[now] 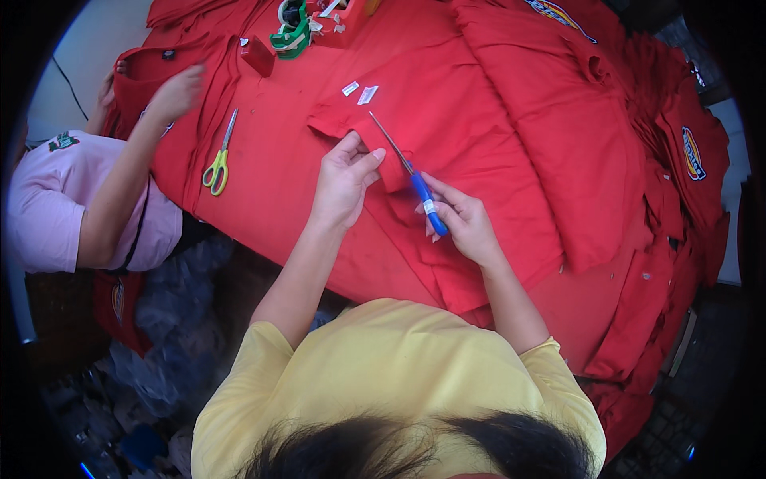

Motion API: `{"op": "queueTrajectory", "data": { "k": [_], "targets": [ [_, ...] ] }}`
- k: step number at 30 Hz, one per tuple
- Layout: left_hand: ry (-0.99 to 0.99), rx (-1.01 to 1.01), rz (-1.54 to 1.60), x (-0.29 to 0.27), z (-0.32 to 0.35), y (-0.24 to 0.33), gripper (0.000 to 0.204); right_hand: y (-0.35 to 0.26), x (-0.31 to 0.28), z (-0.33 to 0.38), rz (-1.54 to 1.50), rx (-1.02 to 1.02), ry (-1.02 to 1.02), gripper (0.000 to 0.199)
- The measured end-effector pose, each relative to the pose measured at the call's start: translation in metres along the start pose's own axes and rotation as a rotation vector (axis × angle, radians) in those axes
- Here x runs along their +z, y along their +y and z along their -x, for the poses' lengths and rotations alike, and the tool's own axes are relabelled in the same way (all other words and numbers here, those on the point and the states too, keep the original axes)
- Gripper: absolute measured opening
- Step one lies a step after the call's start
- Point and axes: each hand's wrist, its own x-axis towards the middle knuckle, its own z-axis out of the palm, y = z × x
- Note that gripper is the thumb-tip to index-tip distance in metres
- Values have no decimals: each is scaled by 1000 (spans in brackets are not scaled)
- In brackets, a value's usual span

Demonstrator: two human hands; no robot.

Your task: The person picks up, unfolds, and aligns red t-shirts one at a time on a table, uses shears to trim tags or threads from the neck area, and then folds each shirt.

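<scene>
A red garment (495,160) is spread on the table before me. My left hand (345,182) is closed, thumb and fingers pinching the garment's near-left edge. My right hand (463,217) grips blue-handled scissors (421,194), seen nearly edge-on. Their narrow metal blades point up and left, above the cloth and a little right of my left fingertips. Two small white labels, a left label (350,89) and a right label (368,95), lie just beyond the blade tip.
Yellow-green scissors (216,172) lie on the red table cover (267,172) to the left. Beyond them stand a red box (257,57) and a green tape dispenser (292,36). A co-worker (96,199) handles red cloth at far left. Red garments (678,215) pile up at right.
</scene>
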Motion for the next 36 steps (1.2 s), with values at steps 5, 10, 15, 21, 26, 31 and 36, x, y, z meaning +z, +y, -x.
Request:
{"op": "queueTrajectory", "data": {
  "k": [5, 10, 15, 21, 26, 31, 36],
  "targets": [
    [-34, -187, 85, 1, 10, -30, 40, 1, 3, -15, 6, -233, 240, 53],
    [-12, -330, 79, -4, 19, -71, 31, 22, 5, -34, 0, -190, 355, 51],
    [189, -176, 357, -34, -4, -63, 19, 40, 0, -21, 182, -136, 339, 51],
    [259, -155, 417, -33, -8, -44, 25, 35, -19, -6, 215, -105, 338, 51],
    [193, -60, 323, -34, -19, -41, 26, -8, -13, 3, 371, -197, 373, 51],
    [146, 54, 106, -21, -29, -38, 21, -10, 1, -2, 37, -242, 264, 54],
    [125, 39, 72, -11, -21, -30, 17, -16, 10, -26, -93, -281, 279, 57]
  ]
}}
